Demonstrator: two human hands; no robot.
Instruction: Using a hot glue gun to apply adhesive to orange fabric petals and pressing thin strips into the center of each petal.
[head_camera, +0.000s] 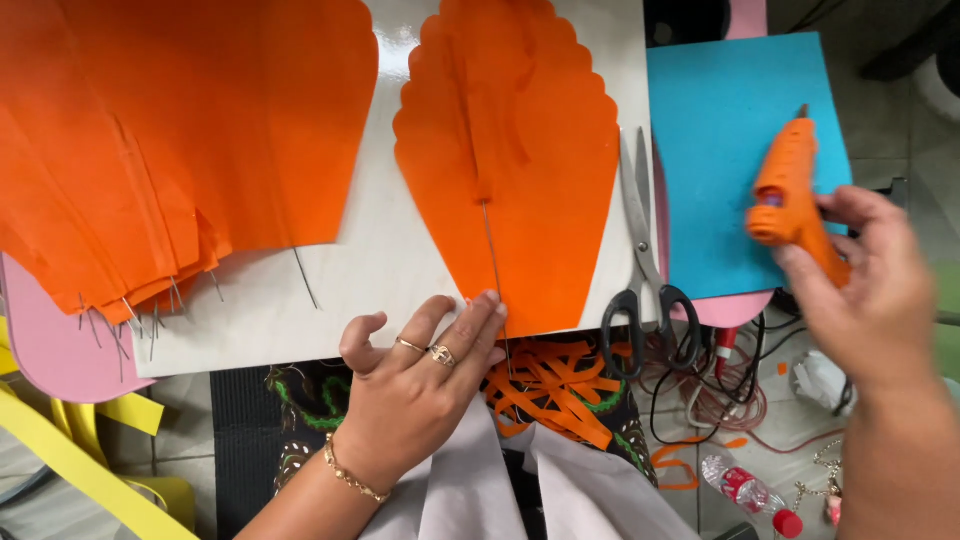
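Observation:
My left hand (415, 375), with rings and a gold bracelet, presses its fingertips on the lower edge of an orange scalloped petal sheet (510, 170) that has a thin wire (493, 260) running down its middle. The petal lies on a white board (370, 265). My right hand (860, 285) grips an orange glue gun (790, 195), held above a blue sheet (720, 150) to the right of the petal, nozzle pointing away from me.
A stack of orange wired petals (170, 140) covers the board's left. Black-handled scissors (640, 270) lie between the petal and the blue sheet. Orange paper strips (555, 385), tangled cords (700, 390), pink sheets (50, 345), yellow strips (80, 460) and a small bottle (745, 490) lie below.

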